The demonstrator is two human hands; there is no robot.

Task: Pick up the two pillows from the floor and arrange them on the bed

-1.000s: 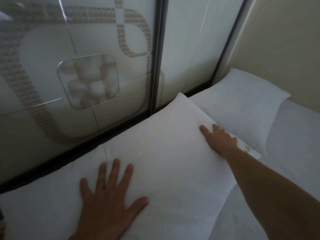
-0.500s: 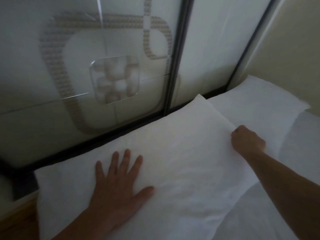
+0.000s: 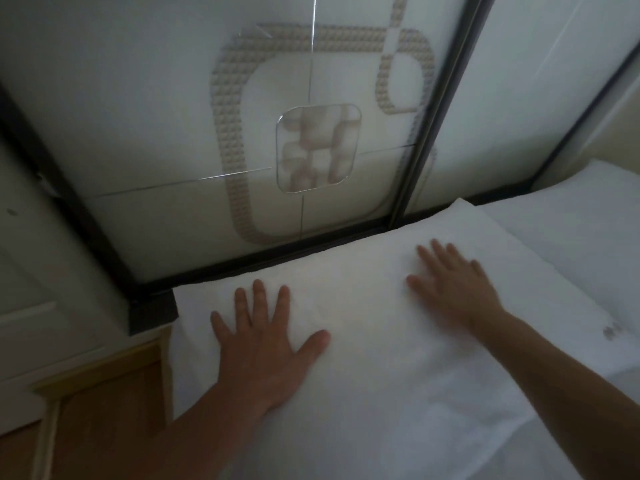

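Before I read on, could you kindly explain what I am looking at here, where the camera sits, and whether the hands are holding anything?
There is no machine here: a person works with two bare hands. The one picture comes from a wide-angle camera worn on the head, looking forward and down, so the arms enter from the bottom edge. The left hand and the right hand both lie flat, fingers spread, on a white pillow. Neither grips anything; they seem to be pressing or smoothing it. The right hand is a little blurred. A second pillow lies beside the first at the right, on the white bed. Behind the pillows stands a frosted glass panel with a beige pattern and dark frame. At the lower left, wooden floor shows.
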